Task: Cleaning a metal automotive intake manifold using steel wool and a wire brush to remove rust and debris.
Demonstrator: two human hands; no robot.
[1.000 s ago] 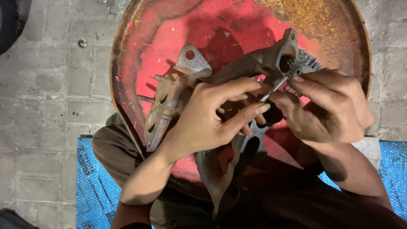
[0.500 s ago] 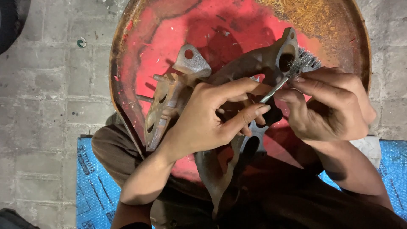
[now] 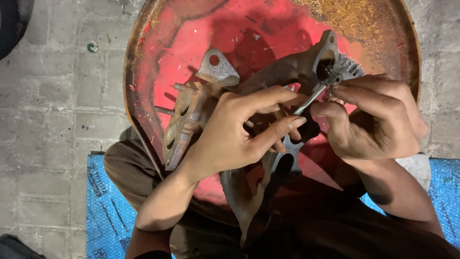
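Observation:
A rusty cast metal manifold (image 3: pixel 268 79) with several ports and flanges lies across a round red, rust-rimmed metal pan (image 3: pixel 191 29). My left hand (image 3: pixel 235 134) grips the manifold's middle pipe from above. My right hand (image 3: pixel 378 117) pinches the thin metal shaft of a small wire brush (image 3: pixel 342 69), whose bristle head sits at the oval flange port at the upper right of the manifold. A flat flange with bolt studs (image 3: pixel 184 120) sticks out at the left.
The pan rests on my lap, over brown trousers (image 3: pixel 120 168). A blue padded mat (image 3: pixel 103 206) lies under me on grey paving bricks (image 3: pixel 52 96). A small green ring (image 3: pixel 92 46) lies on the bricks at upper left.
The wire brush and my right hand have shifted slightly at the flange port. My left hand has kept its grip on the manifold.

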